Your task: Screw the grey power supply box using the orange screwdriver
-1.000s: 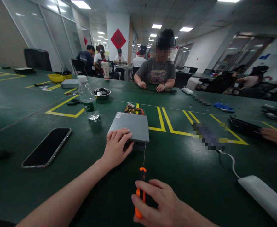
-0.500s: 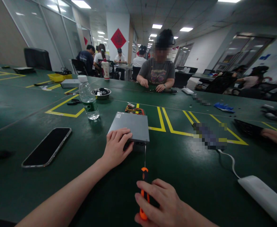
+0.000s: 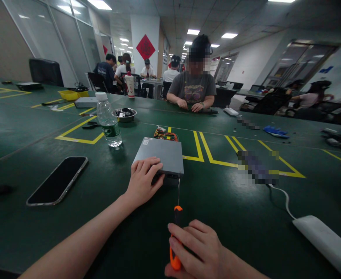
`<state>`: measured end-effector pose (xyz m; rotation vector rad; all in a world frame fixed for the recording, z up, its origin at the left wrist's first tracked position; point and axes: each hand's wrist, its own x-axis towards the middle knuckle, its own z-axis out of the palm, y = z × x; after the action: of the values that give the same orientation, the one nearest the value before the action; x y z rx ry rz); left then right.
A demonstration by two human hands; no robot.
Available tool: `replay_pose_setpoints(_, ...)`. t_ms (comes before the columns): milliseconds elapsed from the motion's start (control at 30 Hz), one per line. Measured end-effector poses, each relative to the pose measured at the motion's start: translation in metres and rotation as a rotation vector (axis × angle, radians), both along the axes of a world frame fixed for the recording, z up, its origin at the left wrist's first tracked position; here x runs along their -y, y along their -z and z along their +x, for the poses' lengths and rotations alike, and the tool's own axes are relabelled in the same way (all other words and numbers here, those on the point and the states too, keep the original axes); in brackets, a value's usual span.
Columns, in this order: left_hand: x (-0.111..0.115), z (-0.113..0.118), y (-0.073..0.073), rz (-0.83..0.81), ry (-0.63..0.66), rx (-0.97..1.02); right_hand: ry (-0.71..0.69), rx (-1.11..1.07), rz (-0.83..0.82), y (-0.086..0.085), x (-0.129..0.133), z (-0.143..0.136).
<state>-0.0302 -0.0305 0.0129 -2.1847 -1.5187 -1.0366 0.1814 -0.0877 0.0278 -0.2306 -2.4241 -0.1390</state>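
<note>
The left hand (image 3: 142, 180) lies palm-down on the near left corner of a flat grey metal box (image 3: 161, 155), fingers spread w/ nothing gripped, thumb hooked over the front edge. The box sits flat on the green bench (image 3: 27, 232), roughly centre, w/ a bundle of orange and yellow wires (image 3: 166, 135) at its far edge. The right hand (image 3: 201, 248) is closed round the orange handle of a screwdriver (image 3: 176, 232) (thin shaft pointing away from the person). The tip is at the box's front face near the right corner; can't tell if it sits in a screw.

Left of the box: a dark phone (image 3: 58, 180) lying face-up, well apart from the hands. Further back, a clear water bottle (image 3: 108, 122) w/ white cap stands upright, a metal bowl (image 3: 125, 114) of small parts just behind it. Yellow tape lines (image 3: 205, 153) mark off areas on the bench beyond the box. At right, a white oblong gadget (image 3: 324, 242) w/ a white cable running back toward a blurred patch. Across the bench a person in a grey t-shirt (image 3: 192, 89) sits w/ both hands on the surface; more people sit farther back.
</note>
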Motion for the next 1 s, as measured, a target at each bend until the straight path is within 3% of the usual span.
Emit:
replay_pose_setpoints(133,-0.0003,0.0,-0.0001,0.003,0.002,0.009,0.02,-0.053,0.013,0.0049,0.0004,0.0019)
replay_pose_setpoints(367,-0.0001,-0.0001,0.0006,-0.004,0.006,-0.001,0.026,0.093,-0.021,0.0015,0.0008,-0.0011)
replay_pose_setpoints(533,-0.0002,-0.0004,0.0001,-0.006,0.008,0.003,0.032,-0.025,0.018,0.0065,0.0021,0.0009)
replay_pose_setpoints(800,-0.0002,-0.0007,-0.0002,-0.013,0.008,0.008,0.056,0.024,0.001,-0.0006,0.0025,-0.0027)
replay_pose_setpoints(1000,0.0004,-0.0005,0.0001,-0.017,0.001,0.0,0.048,-0.069,0.005,0.0079,0.0025,0.0016)
